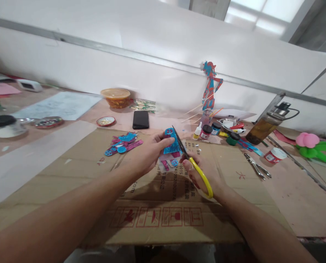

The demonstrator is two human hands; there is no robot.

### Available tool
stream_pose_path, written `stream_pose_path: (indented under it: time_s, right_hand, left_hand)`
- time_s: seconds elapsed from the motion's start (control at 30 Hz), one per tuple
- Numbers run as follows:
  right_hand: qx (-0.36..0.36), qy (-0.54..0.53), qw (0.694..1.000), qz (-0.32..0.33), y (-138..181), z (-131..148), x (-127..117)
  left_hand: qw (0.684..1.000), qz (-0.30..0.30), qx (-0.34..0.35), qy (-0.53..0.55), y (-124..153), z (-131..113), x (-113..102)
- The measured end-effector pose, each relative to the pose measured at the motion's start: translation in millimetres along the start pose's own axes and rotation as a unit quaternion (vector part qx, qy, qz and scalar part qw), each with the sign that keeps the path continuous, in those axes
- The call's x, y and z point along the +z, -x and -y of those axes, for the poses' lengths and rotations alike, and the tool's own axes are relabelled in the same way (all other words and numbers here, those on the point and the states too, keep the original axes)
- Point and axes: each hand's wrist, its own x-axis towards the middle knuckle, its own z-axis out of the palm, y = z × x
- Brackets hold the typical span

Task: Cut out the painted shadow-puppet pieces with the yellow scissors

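My left hand (149, 151) pinches a blue and pink painted cut-out sheet (171, 148) and holds it up over a flattened cardboard box (69, 179). My right hand (202, 171) grips yellow-handled scissors (191, 160), with the blades pointing up and left against the sheet's right edge. A pile of cut blue and pink pieces (123, 143) lies on the cardboard to the left of my left hand.
A black phone (140, 119), an orange-lidded tub (116, 97) and a small tin lid (106, 121) sit behind. A painted puppet figure (210, 86) stands against the white partition. Paint jars (206, 131), a bottle (267, 126), pliers (257, 168) and a pink-green toy (312, 144) lie right.
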Motion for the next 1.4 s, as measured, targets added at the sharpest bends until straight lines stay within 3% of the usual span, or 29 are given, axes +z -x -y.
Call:
stream_pose_path:
  time_s: [0.17, 0.4, 1.03, 1.4]
  right_hand:
    - [0.003, 0.038, 0.999, -0.008, 0, 2, 2]
    - [-0.017, 0.027, 0.999, 0.001, 1, -6, 2]
    - [-0.046, 0.034, 0.998, -0.022, 2, 5, 2]
    - [-0.009, 0.009, 1.0, -0.015, 3, 1, 4]
  left_hand:
    - [0.998, -0.056, 0.011, 0.003, -4, -1, -3]
    - [1.0, -0.021, -0.007, 0.004, 1, -2, 2]
    - [0.999, -0.033, -0.004, 0.021, 2, 1, 5]
    - [0.999, -0.034, -0.008, 0.034, 3, 1, 6]
